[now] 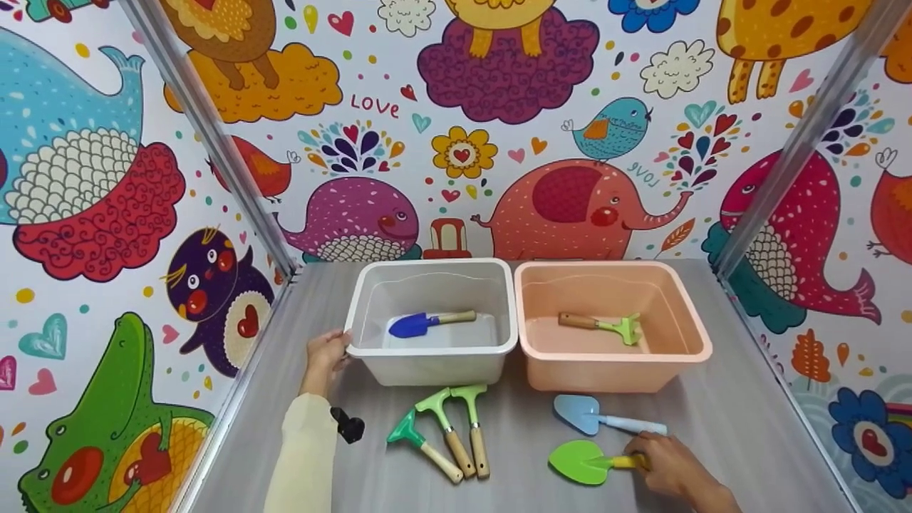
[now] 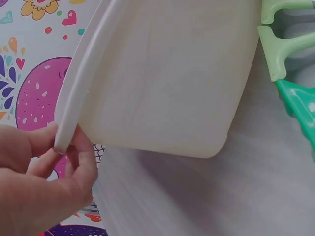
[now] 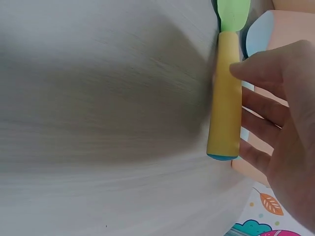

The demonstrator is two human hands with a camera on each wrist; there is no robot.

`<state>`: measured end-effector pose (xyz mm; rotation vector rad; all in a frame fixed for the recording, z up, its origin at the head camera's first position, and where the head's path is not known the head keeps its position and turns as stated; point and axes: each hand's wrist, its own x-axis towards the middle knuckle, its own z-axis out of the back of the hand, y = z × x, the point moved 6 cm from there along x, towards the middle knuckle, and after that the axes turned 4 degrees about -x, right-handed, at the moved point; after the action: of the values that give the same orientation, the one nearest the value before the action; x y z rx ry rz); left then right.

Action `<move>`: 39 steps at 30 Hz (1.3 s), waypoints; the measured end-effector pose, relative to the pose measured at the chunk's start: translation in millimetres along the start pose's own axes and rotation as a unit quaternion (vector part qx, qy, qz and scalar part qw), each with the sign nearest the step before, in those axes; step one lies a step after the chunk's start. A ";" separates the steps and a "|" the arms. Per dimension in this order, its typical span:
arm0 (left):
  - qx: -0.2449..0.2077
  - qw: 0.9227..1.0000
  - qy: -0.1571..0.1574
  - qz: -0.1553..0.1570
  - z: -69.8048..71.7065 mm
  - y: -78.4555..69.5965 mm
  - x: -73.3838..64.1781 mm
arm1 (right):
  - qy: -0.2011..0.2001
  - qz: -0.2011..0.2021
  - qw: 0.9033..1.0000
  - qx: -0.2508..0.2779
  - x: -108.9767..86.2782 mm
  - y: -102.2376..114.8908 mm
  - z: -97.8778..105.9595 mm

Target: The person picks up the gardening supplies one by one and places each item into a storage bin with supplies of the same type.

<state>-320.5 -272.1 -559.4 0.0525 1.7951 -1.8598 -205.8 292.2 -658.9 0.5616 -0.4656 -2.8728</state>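
My left hand [image 1: 326, 356] pinches the rim of the white plastic bin [image 1: 434, 367] at its front left corner; thumb and fingers lie on either side of the rim in the left wrist view. A blue hand trowel [image 1: 410, 325] with a wooden handle lies inside that bin. My right hand [image 1: 670, 467] holds the yellow handle [image 3: 226, 98] of a green hand trowel [image 1: 581, 462], thumb on one side and fingers behind. Just beyond it lies a light blue trowel [image 1: 578, 413]. The green trowel's blade points left, close over the table.
A peach bin [image 1: 598, 374] stands against the white bin's right side, holding a small green rake [image 1: 627, 329]. Several green hand tools with wooden handles [image 1: 477, 449] lie before the white bin. Printed walls [image 1: 463, 206] with metal corner posts [image 1: 235, 171] enclose the grey table [image 1: 399, 491].
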 end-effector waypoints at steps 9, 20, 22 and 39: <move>-0.034 0.999 0.000 0.006 1.3 0.1 0.8 | 0.013 -0.015 1.000 0.005 5.2 -1.6 -3.2; -0.072 0.997 0.018 0.023 1.4 1.4 4.7 | -0.032 0.048 0.997 -0.042 -0.6 2.6 -2.0; -0.074 0.997 0.025 0.026 1.2 1.7 5.1 | -0.032 0.044 0.997 -0.049 -1.0 3.0 -2.1; -0.045 0.996 0.070 0.040 -4.2 -1.1 4.4 | -0.028 -0.015 0.998 -0.049 -0.6 11.4 -2.8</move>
<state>-326.1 -269.8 -560.5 0.2244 1.9389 -1.7554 -202.9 281.0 -657.3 0.4761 -0.3256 -2.9273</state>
